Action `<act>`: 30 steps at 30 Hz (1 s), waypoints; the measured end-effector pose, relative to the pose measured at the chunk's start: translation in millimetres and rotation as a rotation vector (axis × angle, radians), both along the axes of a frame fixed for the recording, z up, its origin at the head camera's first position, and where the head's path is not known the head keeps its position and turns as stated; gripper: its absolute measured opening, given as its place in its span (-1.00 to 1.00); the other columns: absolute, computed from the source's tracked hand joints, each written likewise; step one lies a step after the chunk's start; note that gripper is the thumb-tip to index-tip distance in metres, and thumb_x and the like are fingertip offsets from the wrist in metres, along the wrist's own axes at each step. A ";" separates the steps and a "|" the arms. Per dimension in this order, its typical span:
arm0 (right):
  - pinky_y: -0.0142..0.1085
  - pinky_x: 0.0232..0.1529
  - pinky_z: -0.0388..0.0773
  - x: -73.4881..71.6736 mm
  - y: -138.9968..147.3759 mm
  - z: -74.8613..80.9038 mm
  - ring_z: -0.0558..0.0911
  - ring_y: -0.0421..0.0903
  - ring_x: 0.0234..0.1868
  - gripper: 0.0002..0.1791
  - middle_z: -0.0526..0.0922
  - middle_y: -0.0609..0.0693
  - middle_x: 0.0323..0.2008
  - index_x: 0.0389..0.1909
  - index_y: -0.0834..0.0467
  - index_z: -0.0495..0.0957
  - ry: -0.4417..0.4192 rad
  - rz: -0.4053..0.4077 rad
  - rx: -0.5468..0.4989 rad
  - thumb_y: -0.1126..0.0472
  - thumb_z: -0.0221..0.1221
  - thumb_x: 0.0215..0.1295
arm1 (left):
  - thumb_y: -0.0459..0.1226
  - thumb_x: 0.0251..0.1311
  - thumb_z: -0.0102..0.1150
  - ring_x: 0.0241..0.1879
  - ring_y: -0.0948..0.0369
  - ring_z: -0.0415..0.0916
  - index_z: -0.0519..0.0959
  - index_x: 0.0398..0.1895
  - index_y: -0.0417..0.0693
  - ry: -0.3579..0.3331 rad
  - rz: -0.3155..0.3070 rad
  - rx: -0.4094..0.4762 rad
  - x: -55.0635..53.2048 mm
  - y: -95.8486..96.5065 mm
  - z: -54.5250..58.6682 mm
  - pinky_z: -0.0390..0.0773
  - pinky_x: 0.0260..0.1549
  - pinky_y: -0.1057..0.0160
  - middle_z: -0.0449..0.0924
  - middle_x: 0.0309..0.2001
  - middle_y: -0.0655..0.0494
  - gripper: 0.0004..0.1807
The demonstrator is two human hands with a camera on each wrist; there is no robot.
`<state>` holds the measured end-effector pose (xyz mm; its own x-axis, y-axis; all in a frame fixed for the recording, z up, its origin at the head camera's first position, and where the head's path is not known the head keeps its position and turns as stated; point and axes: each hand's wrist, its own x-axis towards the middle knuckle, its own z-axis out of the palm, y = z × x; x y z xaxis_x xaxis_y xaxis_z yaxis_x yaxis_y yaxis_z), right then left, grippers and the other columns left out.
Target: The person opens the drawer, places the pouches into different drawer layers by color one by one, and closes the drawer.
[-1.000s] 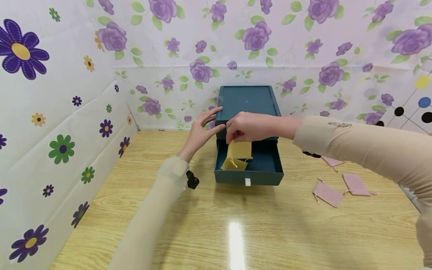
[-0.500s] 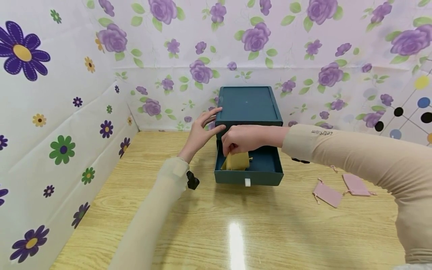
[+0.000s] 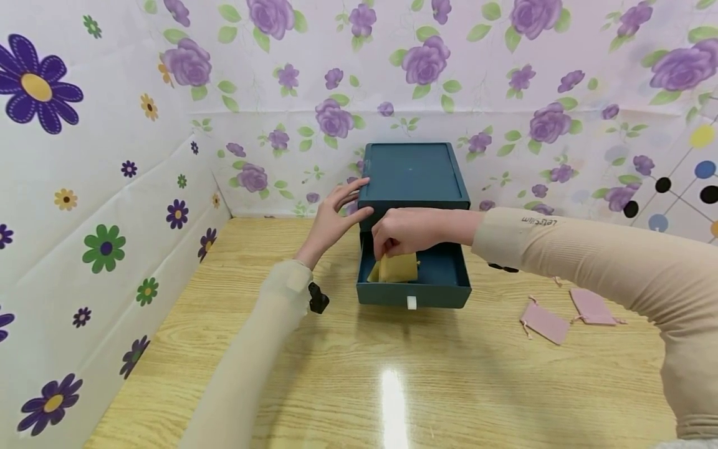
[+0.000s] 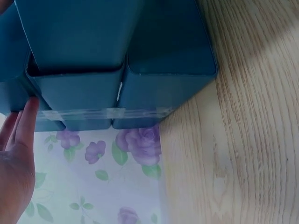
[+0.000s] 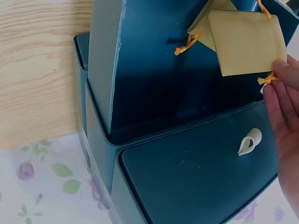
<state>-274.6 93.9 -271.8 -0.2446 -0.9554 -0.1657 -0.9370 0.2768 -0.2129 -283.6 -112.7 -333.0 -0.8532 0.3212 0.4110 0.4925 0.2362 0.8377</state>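
A dark blue drawer cabinet (image 3: 412, 171) stands against the back wall with one drawer (image 3: 414, 295) pulled out. My right hand (image 3: 406, 229) reaches over that drawer and pinches a yellow drawstring pouch (image 5: 247, 42) between thumb and fingers. Under it, a second yellow pouch (image 5: 203, 29) with orange cords lies in the drawer, partly covered. My left hand (image 3: 332, 218) rests on the cabinet's left side near its front top corner, fingers extended. In the left wrist view its fingertips touch the cabinet's side wall (image 4: 79, 93).
Pink drawstring pouches, among them one nearer pouch (image 3: 545, 322) and another beside it (image 3: 593, 307), lie on the wooden table (image 3: 477, 380) to the right. A white pull tab (image 3: 412, 303) sticks out from the drawer front. Flowered sheeting (image 3: 314, 75) covers the walls behind and left.
My right hand has moved down into the open drawer with the yellow pouch, which now overlaps the other yellow pouch. The left hand has stayed on the cabinet.
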 end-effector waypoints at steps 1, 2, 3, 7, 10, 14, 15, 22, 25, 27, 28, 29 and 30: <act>-0.35 -0.10 0.70 0.0 0.0 0.1 0.69 -0.18 -0.21 -0.79 0.71 0.01 -0.11 -0.09 0.14 0.74 0.000 0.002 -0.002 0.34 0.21 0.34 | -0.25 0.33 0.22 0.40 -0.01 0.34 0.35 0.45 0.07 0.003 -0.009 -0.001 -0.7 -1.3 -0.7 0.38 0.41 0.09 0.33 0.35 -0.06 -0.39; -0.35 -0.10 0.70 -0.2 0.2 0.0 0.69 -0.18 -0.21 -0.79 0.71 0.01 -0.12 -0.09 0.14 0.74 -0.001 0.003 -0.003 0.34 0.21 0.34 | -0.25 0.34 0.21 0.39 0.00 0.34 0.35 0.45 0.07 0.006 -0.016 -0.002 -1.8 -2.5 -1.6 0.38 0.41 0.09 0.33 0.35 -0.06 -0.40; -0.36 -0.11 0.70 -0.5 0.2 -0.3 0.69 -0.18 -0.21 -0.79 0.71 0.01 -0.12 -0.09 0.13 0.74 -0.001 0.004 -0.003 0.34 0.21 0.34 | -0.25 0.35 0.19 0.39 0.00 0.34 0.35 0.45 0.07 0.009 -0.023 -0.002 -2.8 -3.6 -2.2 0.38 0.41 0.08 0.34 0.35 -0.06 -0.41; -0.37 -0.13 0.69 -2.0 -0.3 -1.3 0.69 -0.19 -0.23 -0.79 0.71 0.01 -0.13 -0.09 0.13 0.74 -0.007 0.008 -0.004 0.34 0.22 0.34 | -0.24 0.40 0.13 0.39 0.00 0.34 0.35 0.45 0.08 0.014 -0.044 -0.014 -6.3 -6.8 -3.3 0.37 0.41 0.07 0.34 0.34 -0.04 -0.44; -0.38 -0.13 0.69 -3.4 -1.4 -0.6 0.69 -0.19 -0.23 -0.79 0.71 0.01 -0.13 -0.09 0.11 0.74 -0.012 0.012 -0.001 0.34 0.21 0.34 | -0.25 0.42 0.11 0.39 -0.01 0.33 0.35 0.45 0.08 0.010 -0.056 -0.015 -7.5 -7.7 -2.6 0.36 0.42 0.02 0.33 0.35 -0.05 -0.45; -0.38 -0.12 0.69 -4.4 -3.8 1.6 0.68 -0.19 -0.22 -0.79 0.71 0.01 -0.12 -0.09 0.08 0.74 -0.009 0.006 0.013 0.32 0.22 0.34 | -0.25 0.42 0.09 0.40 -0.03 0.32 0.35 0.45 0.09 0.000 -0.057 -0.019 -7.9 -8.6 -1.5 0.38 0.40 -0.02 0.32 0.36 -0.06 -0.46; -0.38 -0.11 0.69 -4.4 -4.5 2.2 0.69 -0.18 -0.22 -0.79 0.71 0.01 -0.12 -0.08 0.08 0.74 -0.010 0.002 0.017 0.32 0.22 0.34 | -0.25 0.42 0.10 0.40 -0.02 0.33 0.36 0.45 0.10 -0.004 -0.057 -0.019 -7.9 -8.8 -1.3 0.39 0.39 -0.02 0.32 0.37 -0.05 -0.46; -0.33 -0.06 0.69 -3.3 -3.8 7.7 0.71 -0.15 -0.13 -0.76 0.71 0.02 -0.06 0.00 0.13 0.71 -0.012 -0.023 0.018 0.29 0.24 0.34 | -0.25 0.42 0.10 0.41 -0.02 0.31 0.35 0.45 0.11 -0.024 -0.061 -0.023 -6.8 -8.6 1.5 0.42 0.37 0.01 0.29 0.40 -0.03 -0.46; -0.30 -0.01 0.70 -2.3 -0.2 10.3 0.72 -0.13 -0.08 -0.72 0.71 0.03 0.01 0.05 0.13 0.68 -0.011 -0.048 0.019 0.26 0.25 0.34 | -0.25 0.42 0.10 0.42 -0.02 0.30 0.35 0.46 0.11 -0.027 -0.060 -0.021 -6.0 -8.0 1.8 0.41 0.37 0.02 0.29 0.39 -0.04 -0.45; -0.28 0.01 0.70 -1.5 3.0 11.9 0.73 -0.12 -0.05 -0.70 0.71 0.03 0.05 0.07 0.12 0.67 -0.013 -0.065 0.017 0.25 0.24 0.35 | -0.25 0.42 0.10 0.42 -0.02 0.30 0.35 0.45 0.09 -0.023 -0.058 -0.015 -5.4 -7.6 1.6 0.44 0.35 0.00 0.25 0.42 -0.03 -0.46; -0.27 0.01 0.70 -1.2 4.8 12.5 0.73 -0.11 -0.04 -0.69 0.71 0.03 0.07 0.08 0.13 0.67 -0.016 -0.071 0.013 0.25 0.24 0.35 | -0.25 0.42 0.10 0.41 -0.02 0.29 0.35 0.45 0.07 -0.013 -0.054 -0.014 -5.2 -7.5 1.3 0.47 0.32 -0.01 0.23 0.45 -0.02 -0.46; -0.26 0.02 0.70 -0.8 6.6 13.0 0.73 -0.10 -0.03 -0.69 0.70 0.04 0.08 0.09 0.13 0.66 -0.022 -0.078 0.007 0.26 0.24 0.35 | -0.26 0.42 0.10 0.41 -0.02 0.29 0.36 0.45 0.04 -0.003 -0.054 -0.010 -5.0 -7.2 1.1 0.50 0.29 -0.02 0.20 0.48 -0.01 -0.46; -0.25 0.02 0.70 -0.4 8.7 13.3 0.73 -0.10 -0.03 -0.68 0.70 0.04 0.08 0.10 0.13 0.66 -0.025 -0.082 0.001 0.25 0.24 0.35 | -0.27 0.42 0.10 0.42 -0.02 0.28 0.36 0.44 0.01 0.008 -0.054 -0.004 -4.6 -7.0 0.8 0.52 0.27 -0.03 0.16 0.51 0.00 -0.47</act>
